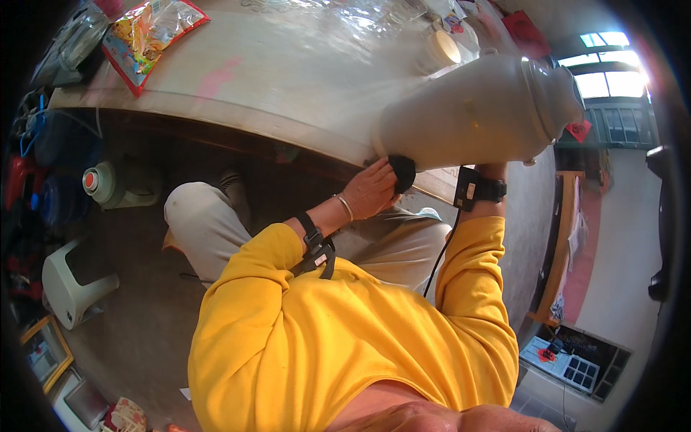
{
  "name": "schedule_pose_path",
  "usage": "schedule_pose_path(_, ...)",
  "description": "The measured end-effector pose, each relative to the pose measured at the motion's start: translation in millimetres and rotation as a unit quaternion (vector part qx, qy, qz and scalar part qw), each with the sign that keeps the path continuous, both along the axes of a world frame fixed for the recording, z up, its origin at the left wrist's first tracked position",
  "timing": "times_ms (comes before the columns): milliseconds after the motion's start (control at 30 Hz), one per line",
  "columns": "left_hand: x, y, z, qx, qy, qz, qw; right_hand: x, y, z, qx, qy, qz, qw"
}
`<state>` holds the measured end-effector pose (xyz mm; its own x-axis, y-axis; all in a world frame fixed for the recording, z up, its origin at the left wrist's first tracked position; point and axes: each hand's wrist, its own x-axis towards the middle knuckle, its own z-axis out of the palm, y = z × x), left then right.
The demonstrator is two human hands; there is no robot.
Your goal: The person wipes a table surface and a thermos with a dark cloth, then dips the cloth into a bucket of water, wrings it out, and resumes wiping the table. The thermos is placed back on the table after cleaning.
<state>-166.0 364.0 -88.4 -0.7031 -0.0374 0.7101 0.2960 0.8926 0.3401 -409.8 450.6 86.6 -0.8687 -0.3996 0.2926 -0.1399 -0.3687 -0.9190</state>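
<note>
A large grey vacuum jug (459, 116) leans to the right over the near edge of a pale table (270, 92), its base towards the left and its spouted top towards the right. My left hand (370, 189) holds a black cloth or pad (402, 174) at the jug's lower side, by the base; whether the pad presses on it cannot be told. My right forearm (490, 183), with a black strap and sensor box (467, 188), runs up behind the jug. The jug hides my right hand.
Across the table are a colourful plastic snack bag (154, 40), clear plastic wrapping (378, 24) and a pale tub (440, 51). To the left, a second vacuum jug (121, 183) and a white plastic stool (75, 281) stand on the floor. A black cable (444, 251) hangs from my right wrist.
</note>
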Motion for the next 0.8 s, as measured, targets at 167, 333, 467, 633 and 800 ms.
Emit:
schedule_pose_path(167, -8, -17, 24, 0.125, -0.028, 0.078, 0.989, 0, -5, 3, 0.018, 0.037, -0.044, 0.998)
schedule_pose_path(333, -7, -16, 19, 0.056, -0.040, 0.011, 0.998, 4, -9, 5, 0.034, 0.068, -0.083, 0.994)
schedule_pose_path(467, 5, -15, -7, -0.164, -0.019, -0.048, 0.985, 8, -9, 6, 0.048, 0.086, -0.108, 0.989)
schedule_pose_path(633, 12, -19, -10, -0.083, -0.020, 0.037, 0.996, 12, -10, 8, 0.062, 0.112, -0.137, 0.982)
schedule_pose_path(800, 13, -21, 10, 0.052, 0.009, 0.074, 0.996, 15, -12, 9, 0.074, 0.129, -0.162, 0.975)
